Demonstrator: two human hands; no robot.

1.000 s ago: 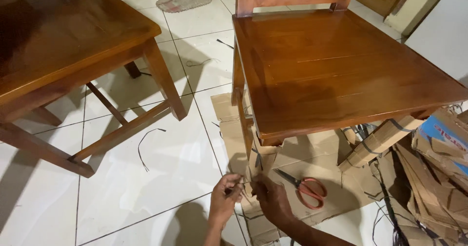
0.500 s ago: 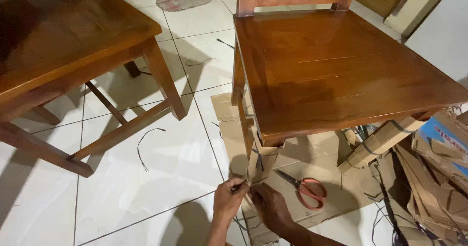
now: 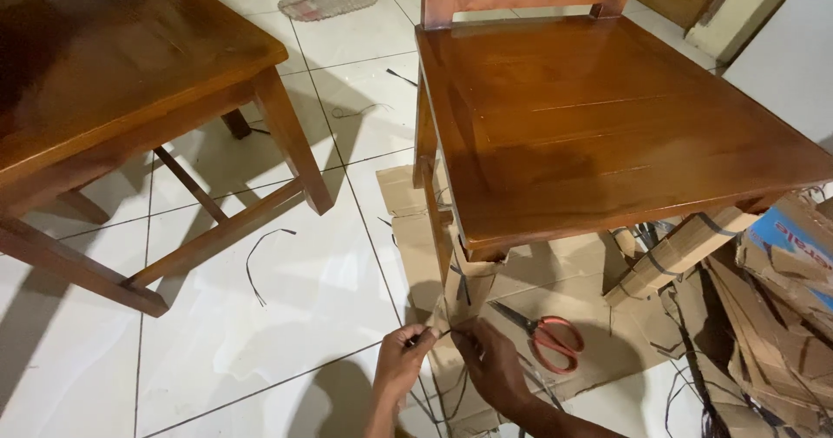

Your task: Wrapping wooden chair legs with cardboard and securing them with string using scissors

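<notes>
below the chair seat (image 3: 607, 125), both hands' fingers (image 3: 415, 341) pinch a thin dark strap (image 3: 441, 335) stretched between them.

Chair seat (image 3: 607, 125): glossy varnished wood; floor tiles (image 3: 286, 308): smooth, shiny; flattened cardboard (image 3: 538, 273): matt brown; scissors (image 3: 545, 334): red plastic handles

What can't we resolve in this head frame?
- Thin dark strap between left hand and right hand: too thin to tell knot or grip.
- Front chair leg: foot hidden by cardboard.
- Second chair: cut off by the left edge.
- Forearms: cut by the bottom edge.
</notes>
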